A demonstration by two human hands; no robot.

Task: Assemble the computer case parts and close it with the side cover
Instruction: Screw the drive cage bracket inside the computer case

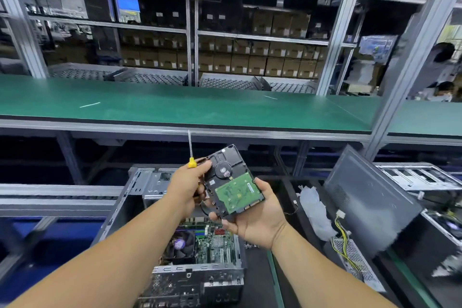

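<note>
A black hard drive [226, 175] with a green circuit board facing up is held in the air above the open computer case [150, 182]. My right hand [257, 220] grips its lower right edge from beneath. My left hand [187, 185] holds a screwdriver [191, 155] with a yellow collar, shaft pointing up, and its fingers touch the drive's left edge. Inside the case lie the motherboard [215, 242] and a CPU fan [180, 245]. A dark side cover [370, 197] leans upright at the right.
A green workbench shelf [187, 105] runs across just beyond the hands. A power supply with yellow wires [350, 250] and a white plastic bag [315, 210] lie right of the case. Another metal chassis [420, 177] sits far right. Shelves of cardboard boxes [250, 57] stand behind.
</note>
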